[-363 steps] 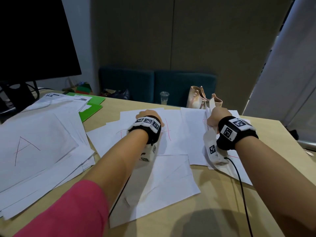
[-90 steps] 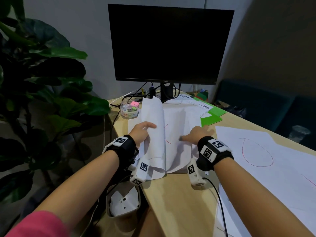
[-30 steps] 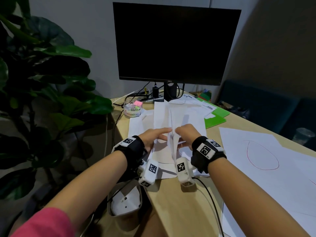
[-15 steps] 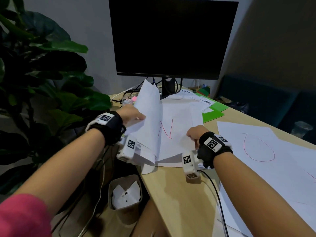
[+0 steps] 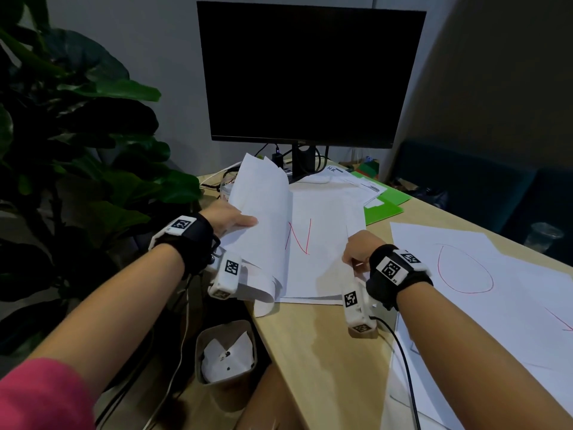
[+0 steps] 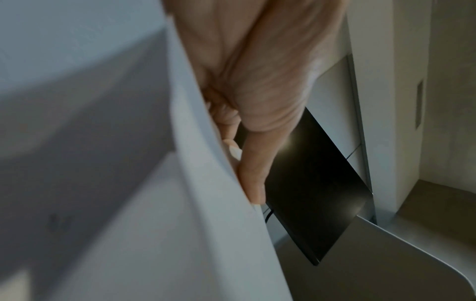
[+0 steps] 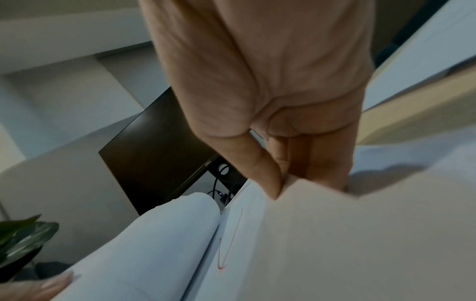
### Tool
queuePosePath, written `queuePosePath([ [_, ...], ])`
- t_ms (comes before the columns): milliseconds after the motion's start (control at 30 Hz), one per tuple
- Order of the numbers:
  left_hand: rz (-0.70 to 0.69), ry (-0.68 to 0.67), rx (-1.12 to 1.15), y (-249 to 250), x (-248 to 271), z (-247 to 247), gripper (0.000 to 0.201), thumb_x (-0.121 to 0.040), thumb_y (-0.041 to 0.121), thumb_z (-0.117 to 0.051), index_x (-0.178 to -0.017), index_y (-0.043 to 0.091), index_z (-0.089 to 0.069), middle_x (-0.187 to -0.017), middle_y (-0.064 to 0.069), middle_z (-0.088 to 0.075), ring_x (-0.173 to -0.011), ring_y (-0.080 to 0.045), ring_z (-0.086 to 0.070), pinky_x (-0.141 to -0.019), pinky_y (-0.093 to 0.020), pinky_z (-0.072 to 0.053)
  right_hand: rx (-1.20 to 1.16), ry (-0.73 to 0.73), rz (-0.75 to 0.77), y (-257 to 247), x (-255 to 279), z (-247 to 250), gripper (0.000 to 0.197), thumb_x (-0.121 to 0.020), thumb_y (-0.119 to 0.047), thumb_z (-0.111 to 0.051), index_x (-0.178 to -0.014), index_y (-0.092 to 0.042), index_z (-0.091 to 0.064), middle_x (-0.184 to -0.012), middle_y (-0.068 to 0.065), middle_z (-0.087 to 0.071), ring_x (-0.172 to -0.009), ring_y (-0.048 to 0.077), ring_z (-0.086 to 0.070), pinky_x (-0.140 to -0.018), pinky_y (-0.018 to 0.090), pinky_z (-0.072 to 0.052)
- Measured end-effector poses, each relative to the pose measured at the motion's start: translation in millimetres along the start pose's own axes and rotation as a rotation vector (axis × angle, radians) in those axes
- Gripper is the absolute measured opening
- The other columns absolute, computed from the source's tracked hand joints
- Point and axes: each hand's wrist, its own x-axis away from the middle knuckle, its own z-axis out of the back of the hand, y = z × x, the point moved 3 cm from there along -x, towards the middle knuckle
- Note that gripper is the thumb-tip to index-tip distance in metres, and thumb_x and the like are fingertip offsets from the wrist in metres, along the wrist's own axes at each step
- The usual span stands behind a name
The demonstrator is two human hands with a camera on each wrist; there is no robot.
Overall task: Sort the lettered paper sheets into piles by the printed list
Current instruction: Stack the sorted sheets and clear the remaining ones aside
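A pile of white sheets lies at the desk's left end in front of the monitor. My left hand [image 5: 232, 220] grips the upper sheets [image 5: 263, 225] and holds them folded back to the left, thumb [image 6: 251, 173] on the paper [image 6: 206, 203]. That bares a sheet with a red N [image 5: 313, 246]. My right hand [image 5: 358, 251] pinches this N sheet's right edge between thumb and fingers [image 7: 273, 183], and the red strokes on the N sheet [image 7: 247, 244] show below them. A large sheet with a red O [image 5: 465, 268] lies to the right. The printed list [image 5: 356, 181] lies behind the pile.
A black monitor [image 5: 310, 76] stands right behind the pile, with cables at its foot. Green folders [image 5: 384, 209] lie under the list. A big-leaved plant [image 5: 77, 150] fills the left. A waste bin [image 5: 226, 352] sits below the desk edge. A plastic cup [image 5: 542, 234] stands far right.
A second ago both hands met at the pile's middle. The left hand has since turned the upper sheets back leftward, baring the N sheet, and the right hand took its right edge.
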Motion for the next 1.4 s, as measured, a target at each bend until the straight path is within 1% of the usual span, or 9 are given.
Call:
queuePosePath([
  [233,0.040,-0.025,0.053,-32.6,-26.3,-28.3,0.039,-0.067,0.007,-0.083,-0.053,0.015,-0.048,-0.080,-0.013,-0.054,-0.085,-0.028,-0.056,-0.087,-0.040,-0.050,-0.041,0.009,0.122,-8.7,3.6,-3.2,0.020,-0.078,0.008,-0.054,-0.081,-0.010,-0.046,-0.088,0.016,-0.051,-0.073,0.027,-0.054,-0.065,0.030,-0.051],
  [400,-0.091,-0.039,-0.039,-25.3,-14.6,-64.5,0.056,-0.084,-0.007,-0.058,-0.128,0.023,-0.042,-0.106,0.000,-0.048,-0.092,-0.028,-0.058,-0.083,-0.037,-0.049,-0.114,-0.188,0.284,-23.5,23.8,-21.8,0.039,-0.088,-0.012,-0.064,-0.124,-0.013,-0.051,-0.097,0.007,-0.061,-0.075,0.019,-0.061,-0.054,0.025,-0.051],
  [500,-0.062,-0.035,-0.013,-15.6,-11.8,-79.6,0.010,-0.094,0.022,-0.055,-0.094,0.015,-0.062,-0.102,-0.005,-0.060,-0.100,-0.025,-0.057,-0.085,-0.031,-0.041,0.052,-0.276,0.301,-31.3,31.1,-35.3,0.050,-0.088,-0.038,-0.064,-0.133,-0.022,-0.050,-0.115,0.002,-0.055,-0.083,0.016,-0.052,-0.068,0.028,-0.052],
  [600,0.041,-0.052,-0.001,-13.5,-19.9,-91.1,0.044,-0.086,0.052,-0.061,-0.086,0.008,-0.058,-0.091,-0.007,-0.060,-0.093,-0.027,-0.058,-0.089,-0.037,-0.042,0.147,-0.288,0.289,-31.1,34.9,-41.4,0.058,-0.088,-0.048,-0.060,-0.139,-0.026,-0.045,-0.131,0.001,-0.050,-0.088,0.016,-0.047,-0.072,0.029,-0.052],
  [733,0.032,-0.071,-0.270,-6.4,-23.4,-105.3,0.020,-0.075,0.016,-0.073,-0.075,0.004,-0.058,-0.079,-0.013,-0.057,-0.083,-0.031,-0.059,-0.068,-0.032,-0.044,0.174,-0.152,0.286,-21.6,42.8,-22.6,0.047,-0.090,-0.038,-0.061,-0.132,-0.018,-0.053,-0.115,0.000,-0.054,-0.093,0.018,-0.052,-0.062,0.024,-0.047],
  [933,0.046,-0.104,-0.513,7.1,-21.1,-124.5,0.055,-0.087,0.014,-0.065,-0.134,-0.005,-0.042,-0.131,-0.021,-0.051,-0.116,-0.036,-0.053,-0.086,-0.035,-0.045,0.290,0.400,-0.082,38.0,55.5,84.1,0.046,-0.080,-0.027,-0.073,-0.116,-0.001,-0.059,-0.112,0.012,-0.061,-0.107,0.032,-0.058,-0.076,0.029,-0.047],
  [1100,-0.001,-0.119,-0.688,20.5,-13.8,-137.5,0.020,-0.087,0.011,-0.063,-0.099,-0.002,-0.055,-0.108,-0.020,-0.055,-0.099,-0.034,-0.056,-0.074,-0.032,-0.042,0.402,0.511,-0.430,134.9,63.2,158.5,0.096,-0.031,-0.058,-0.082,-0.117,-0.021,-0.059,-0.117,0.010,-0.058,-0.110,0.032,-0.056,-0.096,0.041,-0.047],
  [1200,-0.009,-0.120,-0.721,23.1,-12.3,-141.4,0.019,-0.087,0.010,-0.062,-0.100,0.000,-0.055,-0.101,-0.015,-0.053,-0.103,-0.034,-0.057,-0.074,-0.031,-0.043,0.600,0.492,-0.360,134.9,107.2,152.8,0.022,-0.058,-0.050,-0.078,-0.069,-0.031,-0.072,-0.079,-0.003,-0.068,-0.079,0.022,-0.066,-0.078,0.031,-0.056],
  [1400,0.006,-0.108,-0.725,22.2,-11.0,-138.7,0.026,-0.086,0.010,-0.062,-0.069,0.007,-0.042,-0.073,-0.007,-0.047,-0.085,-0.028,-0.050,-0.066,-0.029,-0.039,0.583,0.418,-0.375,132.7,117.6,148.9,0.033,-0.061,-0.048,-0.083,-0.061,-0.018,-0.069,-0.072,0.004,-0.069,-0.075,0.022,-0.067,-0.078,0.034,-0.057],
])
